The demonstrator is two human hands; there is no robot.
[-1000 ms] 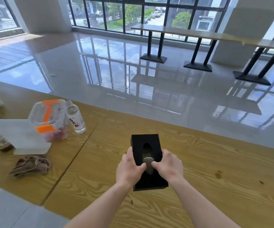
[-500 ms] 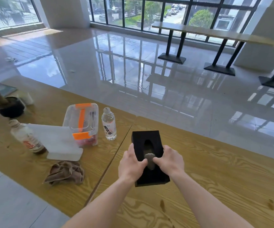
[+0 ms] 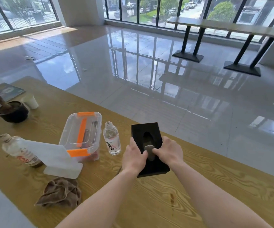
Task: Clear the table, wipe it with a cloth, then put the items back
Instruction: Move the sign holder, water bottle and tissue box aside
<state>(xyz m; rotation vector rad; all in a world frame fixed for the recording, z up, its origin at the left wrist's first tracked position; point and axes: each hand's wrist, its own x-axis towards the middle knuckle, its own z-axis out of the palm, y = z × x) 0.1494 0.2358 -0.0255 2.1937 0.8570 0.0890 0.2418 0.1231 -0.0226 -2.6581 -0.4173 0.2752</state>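
Tissue box (image 3: 142, 130) beside water bottle (image 3: 111, 139), left grip (image 3: 133, 155) and right grip (image 3: 169, 152) both curled round its sides

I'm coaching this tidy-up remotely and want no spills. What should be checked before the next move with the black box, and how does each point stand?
1. Grip: left hand and right hand both hold the black tissue box by its sides: ok.
2. Box lifted off the table: cannot tell.
3. Water bottle upright, apart from the box: ok.
4. Brown cloth free to pick up, crumpled near the front edge, nothing on it: ok.
5. Surface already wiped: cannot tell.
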